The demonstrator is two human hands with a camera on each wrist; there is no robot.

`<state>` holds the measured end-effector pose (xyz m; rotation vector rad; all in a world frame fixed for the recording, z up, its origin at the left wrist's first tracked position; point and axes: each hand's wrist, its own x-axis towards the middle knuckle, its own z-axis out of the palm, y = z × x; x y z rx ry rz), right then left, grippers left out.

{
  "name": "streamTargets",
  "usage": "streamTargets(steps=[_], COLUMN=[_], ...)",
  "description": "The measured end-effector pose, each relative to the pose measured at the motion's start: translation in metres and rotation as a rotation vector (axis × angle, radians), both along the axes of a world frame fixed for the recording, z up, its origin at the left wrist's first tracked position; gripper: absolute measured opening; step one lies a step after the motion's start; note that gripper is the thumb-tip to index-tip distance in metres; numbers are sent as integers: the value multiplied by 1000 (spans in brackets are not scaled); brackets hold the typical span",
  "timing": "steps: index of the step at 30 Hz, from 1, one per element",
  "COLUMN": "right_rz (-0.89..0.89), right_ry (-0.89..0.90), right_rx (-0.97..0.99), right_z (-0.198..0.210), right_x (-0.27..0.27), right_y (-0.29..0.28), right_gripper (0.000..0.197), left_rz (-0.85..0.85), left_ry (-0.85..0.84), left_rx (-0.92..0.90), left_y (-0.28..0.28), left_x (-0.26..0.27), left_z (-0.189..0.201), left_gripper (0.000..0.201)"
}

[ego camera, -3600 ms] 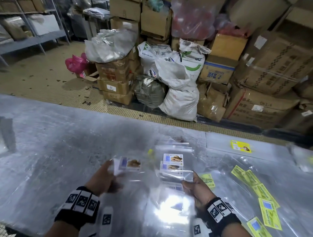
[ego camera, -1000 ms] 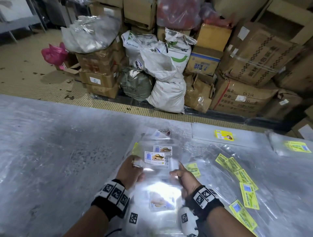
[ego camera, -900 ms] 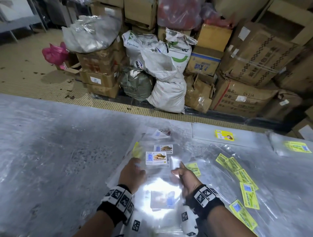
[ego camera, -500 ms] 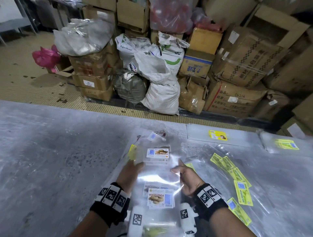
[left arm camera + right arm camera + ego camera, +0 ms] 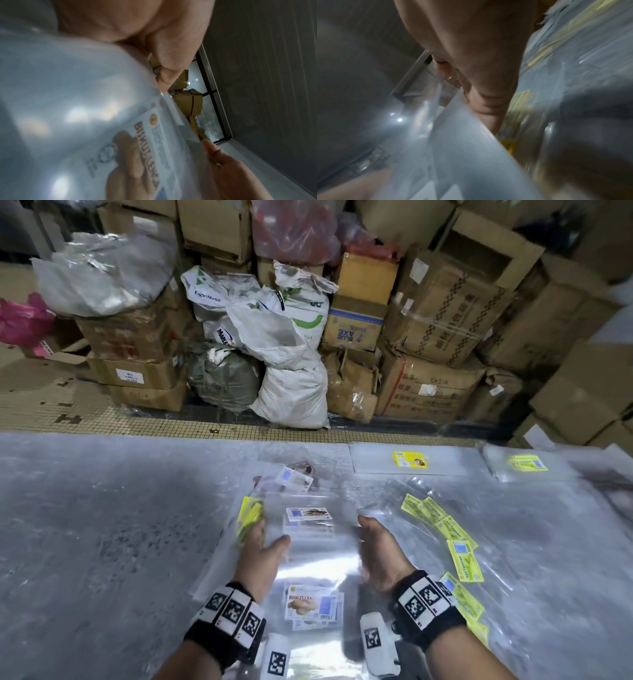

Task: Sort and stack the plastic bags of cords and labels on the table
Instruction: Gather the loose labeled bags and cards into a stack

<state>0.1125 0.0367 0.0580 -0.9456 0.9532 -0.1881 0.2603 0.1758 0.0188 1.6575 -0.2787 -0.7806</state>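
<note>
**So, the bags sit right between the two hands**

Now the stack of clear bags (image 5: 317, 556) lies flat on the surface (image 5: 102, 542), and it runs long from near the person's body out toward the far edge. The left hand (image 5: 262, 556) is on the left side of the stack. The right hand (image 5: 378, 556) is on the right side. Each hand stands on its edge like a little wall, with the palms facing each other and the stack in the middle.

The fingers on both hands look mostly straight and they press at the sides of the bags. In the left wrist view the fingers (image 5: 173, 65) lie along the edge of a bag with a biscuit label (image 5: 147, 152), and I see no pinch there. The right wrist view is blurry, so I cannot tell more about that hand's hold.

Both hands look about equally near, so I think the next move is a squeeze from both sides to make the edges line up.

More bags with yellow labels (image 5: 459, 546) lie spread out to the right, closer to the right hand. One yellow label (image 5: 250, 513) pokes out just past the left hand.
</note>
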Motion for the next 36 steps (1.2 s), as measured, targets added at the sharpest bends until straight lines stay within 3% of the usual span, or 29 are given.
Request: streamTargets(steps=[4,7,9,11,14,17,20,21,23,25,29,31,34,36], right_rz=[23,-27,-38,-23,-8,2,-125,-150,-188,-239,-426,-540,-720,-807], right_ry=[112,87,40,-28,-97,-83,-99,-120,-164,-203,-285,-331,-364,-312], right_rx=[-193,-169,-142,-85,20,-21,-121,-187,-282,-301,-277,-267,-224,-236], right_z=[-13,-19,-14,-9,1,5,3,5,10,13,16,13,11,9], right_x=[-9,-15,-19,-27,-34,-44,-60,-68,-86,-112,-177,-215,-271,-305], right_y=[1,2,4,2,-2,-7,-18,-23,-33,-49,-84,-102,-128,-145], right_gripper=[8,46,60,63,39,52,78,78,66,70,66,51,43,43], left_rz=[-32,-111,-150,-191,-276,-360,-410,-438,-517,-613,-816,-817,-765,-738], left_ry=[165,240,259,284,203,188,193,215,263,335,364,452,697,798], left_rx=[-126,-199,-243,-266,-270,-286,-304,-308,-294,-295,-286,-347,-431,-569], left_y=[-3,1,2,1,-2,-12,-28,-34,-46,-58,-90,-103,-135,-155], left_x=[-8,-11,-13,-13,-12,-18,-33,-39,-54,-72,-128,-163,-214,-253], left_z=[-4,1,4,10,19,27,44,47,56,56,57,61,53,43], left_gripper=[66,69,69,77,78,81,82,81,81,81,57,59,43,63])
